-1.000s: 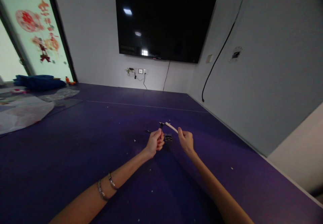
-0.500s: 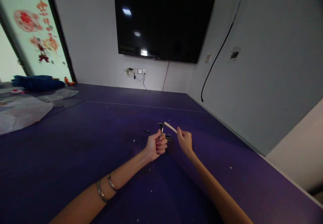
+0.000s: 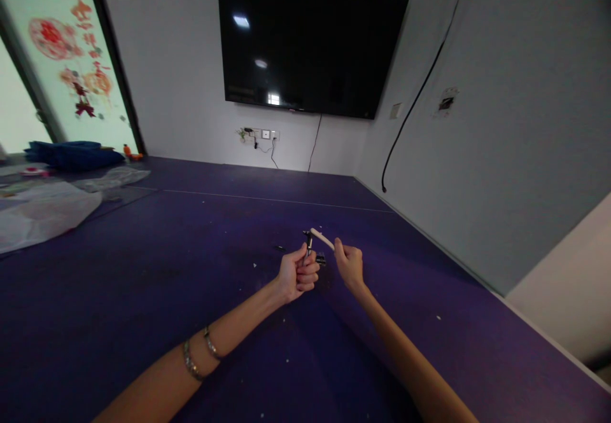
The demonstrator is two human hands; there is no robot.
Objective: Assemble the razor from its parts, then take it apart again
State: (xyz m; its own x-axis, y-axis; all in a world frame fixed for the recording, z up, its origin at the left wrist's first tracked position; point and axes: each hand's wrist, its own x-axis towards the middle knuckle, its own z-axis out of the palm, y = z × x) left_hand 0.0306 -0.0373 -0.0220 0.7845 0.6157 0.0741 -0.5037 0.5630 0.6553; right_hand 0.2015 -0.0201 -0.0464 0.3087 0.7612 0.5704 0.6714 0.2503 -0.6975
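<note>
My left hand (image 3: 298, 275) is closed around a slim silver-and-black tool (image 3: 309, 242) held upright, its small dark head sticking out sideways at the top. I cannot make out its exact kind. My right hand (image 3: 349, 264) grips the end of a pale, slender stick (image 3: 323, 238) that slants up to the left. The stick's rounded tip lies at the tool's head; whether they touch is hard to tell. Just behind my left fingers, a small black-and-silver object (image 3: 321, 259) rests on the purple surface (image 3: 214, 270), partly hidden. A tiny dark piece (image 3: 280, 248) lies left of the tool.
White specks are scattered over the purple surface. Clear plastic sheeting (image 3: 52, 213) and a folded blue cloth (image 3: 71, 154) lie at the far left. A television (image 3: 310, 41) hangs on the back wall, and a black cable (image 3: 415, 105) dangles along the right wall.
My left hand has shifted slightly right, and the tool's head is now closer to the stick's tip. My right hand has hardly moved.
</note>
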